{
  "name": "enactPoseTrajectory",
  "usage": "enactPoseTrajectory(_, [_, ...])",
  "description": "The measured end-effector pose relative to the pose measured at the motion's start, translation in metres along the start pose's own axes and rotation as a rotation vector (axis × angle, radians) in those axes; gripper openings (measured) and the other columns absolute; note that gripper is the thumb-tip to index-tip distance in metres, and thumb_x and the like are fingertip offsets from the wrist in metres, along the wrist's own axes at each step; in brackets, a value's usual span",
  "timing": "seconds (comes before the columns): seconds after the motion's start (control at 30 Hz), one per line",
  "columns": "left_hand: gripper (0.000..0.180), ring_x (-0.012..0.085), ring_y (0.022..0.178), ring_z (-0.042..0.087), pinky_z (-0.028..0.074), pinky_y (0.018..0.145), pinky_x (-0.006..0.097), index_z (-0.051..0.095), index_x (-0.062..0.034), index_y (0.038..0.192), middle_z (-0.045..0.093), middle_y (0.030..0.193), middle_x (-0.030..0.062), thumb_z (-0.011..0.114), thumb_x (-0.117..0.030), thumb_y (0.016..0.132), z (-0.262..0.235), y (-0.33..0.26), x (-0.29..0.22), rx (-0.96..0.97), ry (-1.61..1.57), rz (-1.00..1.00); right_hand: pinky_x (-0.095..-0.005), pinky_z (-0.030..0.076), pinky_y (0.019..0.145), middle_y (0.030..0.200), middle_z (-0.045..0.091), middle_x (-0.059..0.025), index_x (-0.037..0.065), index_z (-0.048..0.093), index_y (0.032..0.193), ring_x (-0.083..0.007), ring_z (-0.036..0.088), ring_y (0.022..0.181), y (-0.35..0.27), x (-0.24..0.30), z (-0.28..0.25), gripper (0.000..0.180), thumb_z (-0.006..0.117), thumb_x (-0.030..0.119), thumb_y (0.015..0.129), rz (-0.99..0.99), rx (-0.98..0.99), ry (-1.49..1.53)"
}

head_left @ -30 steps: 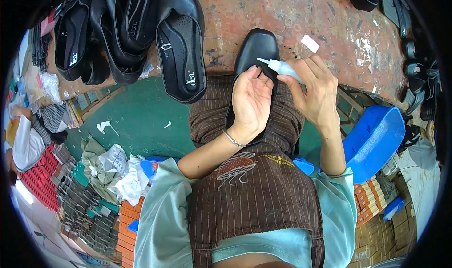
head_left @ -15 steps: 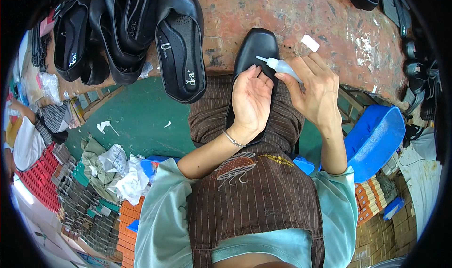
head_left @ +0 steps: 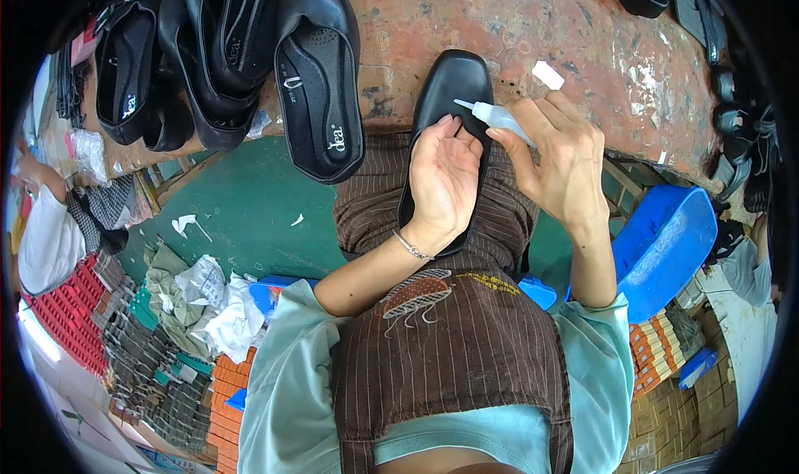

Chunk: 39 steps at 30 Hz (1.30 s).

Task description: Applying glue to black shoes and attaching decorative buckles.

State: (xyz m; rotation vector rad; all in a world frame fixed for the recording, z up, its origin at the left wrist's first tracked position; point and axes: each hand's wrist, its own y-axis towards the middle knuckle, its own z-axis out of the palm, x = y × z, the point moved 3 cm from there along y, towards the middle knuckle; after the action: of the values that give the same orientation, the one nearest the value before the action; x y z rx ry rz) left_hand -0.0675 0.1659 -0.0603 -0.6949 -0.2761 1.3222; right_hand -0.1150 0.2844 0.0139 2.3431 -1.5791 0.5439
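Note:
A black square-toed shoe (head_left: 452, 80) lies sole down across my lap, its toe over the table's near edge. My left hand (head_left: 446, 174) rests palm up on it, fingers bent in and the tips gathered at the shoe's opening. The fingers partly hide what lies under them. My right hand (head_left: 556, 153) grips a small translucent squeeze bottle (head_left: 505, 122) with a thin pointed nozzle. That nozzle points left over the front upper, just above my left fingertips. Whether it touches the leather I cannot tell.
Left of my hands, another black shoe (head_left: 320, 83) overhangs the worn table (head_left: 499, 8), beside several more black shoes (head_left: 220, 58). A white slip (head_left: 548, 75) lies on the right. Below stands a blue tub (head_left: 666, 249). A co-worker's arm (head_left: 42, 178) shows at far left.
My hands, the bottle and the shoe stay almost in place; my right hand has shifted very slightly right. At far left, the co-worker's arm has moved.

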Motion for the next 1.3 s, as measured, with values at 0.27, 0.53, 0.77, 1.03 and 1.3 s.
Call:
enactPoseTrajectory(0.27, [0.019,0.0198,0.104,0.051,0.038,0.096,0.034,0.054,-0.0013,0.101,0.058,0.106,0.0075,0.05,-0.017,0.091,0.002,0.0,0.0,-0.001,0.015,-0.008,-0.0364,0.046,0.052,0.068,0.057,-0.0064,0.006,0.055,0.074,-0.0247,0.055,0.066,0.004,0.003,0.0,0.019,0.07,0.018,0.074,-0.019,-0.014,0.012])
enactPoseTrajectory(0.53, [0.02,0.0202,0.106,0.051,0.037,0.097,0.034,0.055,-0.0004,0.102,0.058,0.107,0.0079,0.05,-0.016,0.091,0.002,0.0,-0.001,0.017,0.005,0.012,-0.0377,0.041,0.05,0.065,0.056,-0.0087,0.005,0.061,0.079,-0.0263,0.054,0.061,-0.001,-0.001,-0.005,0.02,0.071,0.022,0.077,-0.02,-0.024,0.027])
enactPoseTrajectory(0.77, [0.02,0.0201,0.106,0.053,0.038,0.097,0.033,0.055,-0.0002,0.103,0.06,0.105,0.0075,0.051,-0.015,0.091,0.003,0.0,0.0,0.008,-0.015,-0.003,-0.0377,0.042,0.053,0.067,0.056,-0.0101,0.003,0.062,0.083,-0.028,0.055,0.063,-0.005,-0.003,-0.009,0.021,0.072,0.021,0.076,0.035,0.001,0.025])
enactPoseTrajectory(1.03, [0.017,0.0194,0.103,0.056,0.043,0.092,0.031,0.055,0.0001,0.101,0.061,0.104,0.0077,0.051,-0.013,0.09,-0.003,0.003,0.002,0.018,-0.092,-0.036,-0.0285,0.048,0.068,0.089,0.068,-0.0061,-0.001,0.067,0.093,-0.0149,0.061,0.077,-0.024,-0.066,-0.002,0.016,0.069,0.012,0.084,0.349,-0.236,0.695])
enactPoseTrajectory(1.3, [0.016,0.0197,0.101,0.056,0.042,0.094,0.033,0.057,-0.0005,0.099,0.062,0.101,0.0071,0.052,-0.013,0.09,-0.002,0.003,0.002,0.003,-0.088,-0.04,-0.0267,0.044,0.089,0.114,0.066,-0.0129,-0.003,0.055,0.11,-0.0135,0.059,0.103,-0.031,-0.172,-0.002,0.022,0.058,0.011,0.093,0.393,-0.625,0.18])
